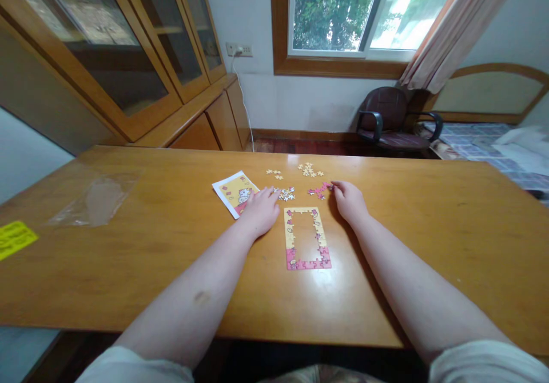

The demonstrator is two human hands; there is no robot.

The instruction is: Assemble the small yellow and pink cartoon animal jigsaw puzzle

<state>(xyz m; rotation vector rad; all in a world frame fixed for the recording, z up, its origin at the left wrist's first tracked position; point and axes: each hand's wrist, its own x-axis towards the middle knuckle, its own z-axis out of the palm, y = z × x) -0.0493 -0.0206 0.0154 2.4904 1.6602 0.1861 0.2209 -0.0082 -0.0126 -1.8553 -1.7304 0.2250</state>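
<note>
A rectangular jigsaw border (289,234), yellow above and pink below, lies joined on the table with bare wood inside it. My left hand (260,211) rests with fingers stretched over the right edge of a picture card (231,194), its fingertips beside a pile of white puzzle pieces (286,195). Right of that pile, the bent fingers of my right hand (349,201) are closed at a puzzle piece on the edge of the pink pieces (318,191); the fingertips partly hide it. Loose yellow pieces (309,170) lie farther back, with several more yellow pieces (274,173) to their left.
The wooden table (429,246) spans the view. A clear plastic bag (100,200) and a yellow label (16,239) lie at the left. Beyond the table are a glass-doored cabinet (180,94), an office chair (386,114) and a bed (480,140).
</note>
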